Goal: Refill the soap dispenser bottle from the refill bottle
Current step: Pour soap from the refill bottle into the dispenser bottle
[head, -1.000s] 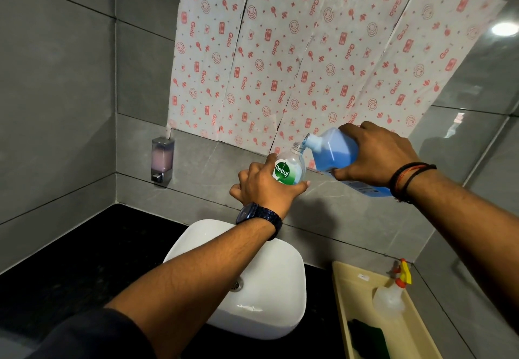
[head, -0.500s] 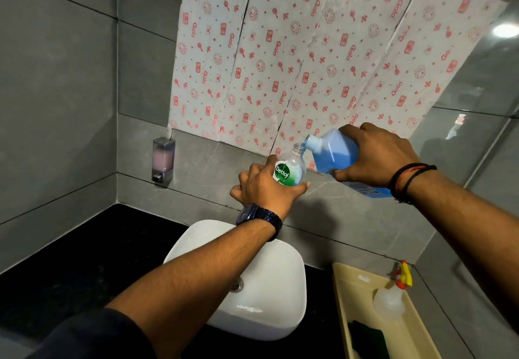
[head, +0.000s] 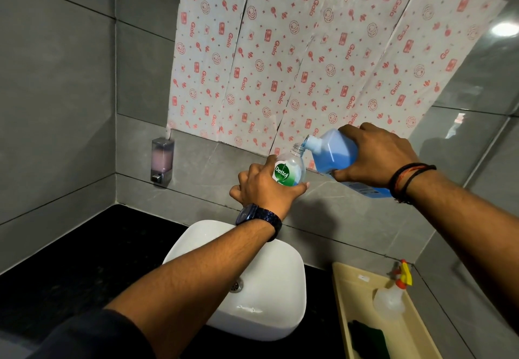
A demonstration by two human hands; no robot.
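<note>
Nearest you, the white basin (head: 261, 288) sits on the black tabletop (head: 70, 260). To its right a beige tray (head: 354, 288) holds a clear spray bottle (head: 390, 302) and a dark green cloth (head: 368, 339). Above the basin, your left hand (head: 264, 187) is wrapped around the soap dispenser bottle (head: 290, 171), holding it roughly upright with its open neck pointing up and to the right. Just right of it, your right hand (head: 376, 156) grips the blue refill bottle (head: 334, 153), tipped so that its spout meets the dispenser bottle's mouth. Farther back on the left, a wall dispenser (head: 162, 162) with pink liquid is fixed to the grey tiles, and red-printed paper (head: 309, 58) covers the far wall.
</note>
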